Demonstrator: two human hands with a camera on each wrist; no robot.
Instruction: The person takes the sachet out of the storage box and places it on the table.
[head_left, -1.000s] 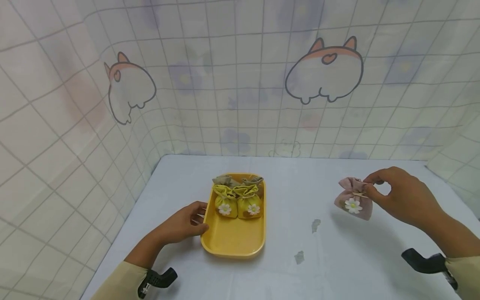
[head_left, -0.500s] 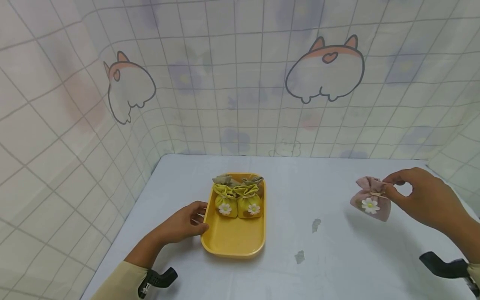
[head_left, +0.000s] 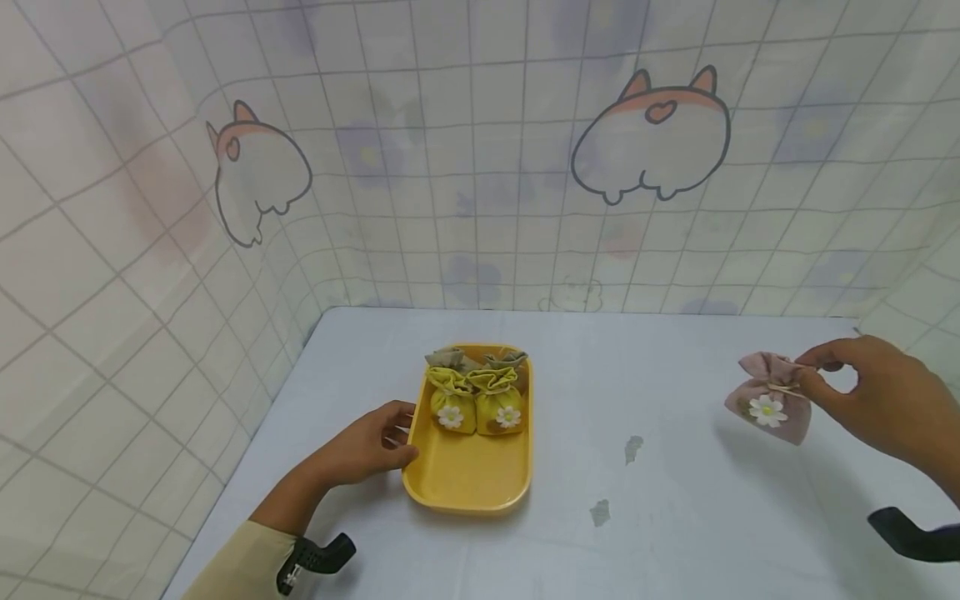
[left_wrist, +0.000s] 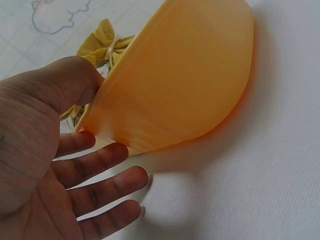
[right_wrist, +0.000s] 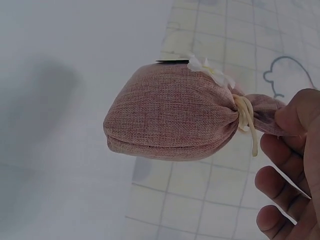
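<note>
At the table's right side my right hand (head_left: 885, 400) pinches the gathered neck of a pink drawstring pouch (head_left: 772, 408) between thumb and index finger. The pouch hangs tilted above the table, its shadow below; a white daisy decorates its front. In the right wrist view the cream cord (right_wrist: 244, 112) is tied around its neck. My left hand (head_left: 371, 446) grips the left rim of a yellow tray (head_left: 468, 487), thumb over the edge, fingers against the outer wall (left_wrist: 185, 75). Two yellow pouches (head_left: 452, 408) with daisies stand in the tray, two greyish-green pouches (head_left: 447, 358) partly hidden behind them.
The table is covered with a white cloth (head_left: 600, 375), with two small grey patches (head_left: 633, 450) right of the tray. A checked curtain with cartoon animals (head_left: 651, 142) hangs behind and along the sides. Black wrist camera mounts (head_left: 322, 557) stick out from both forearms.
My right hand has moved to the right, carrying the pink pouch with it. My left hand and the tray have stayed in place.
</note>
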